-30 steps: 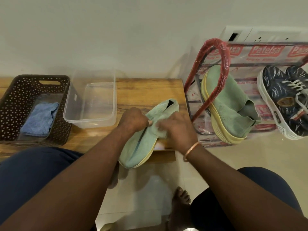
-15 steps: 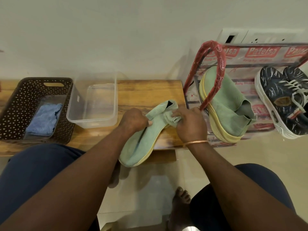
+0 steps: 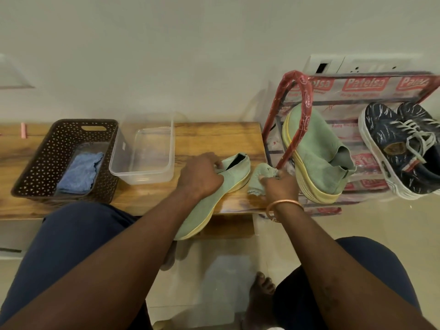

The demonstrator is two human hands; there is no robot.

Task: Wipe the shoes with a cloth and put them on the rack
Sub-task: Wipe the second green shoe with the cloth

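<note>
On the bench (image 3: 209,136) before me, the basket (image 3: 35,167) sits far left with a spare cloth (image 3: 79,172) in it, the tub (image 3: 142,172) just right of it. Right again, my left hand (image 3: 202,175) holds a shoe (image 3: 228,179), toe overhanging the near edge — my right hand (image 3: 281,186) holds the cloth (image 3: 260,175) beside its heel. The rack (image 3: 307,96) stands right of the bench, with a second shoe (image 3: 319,151) and sneakers (image 3: 392,148) on it.
</note>
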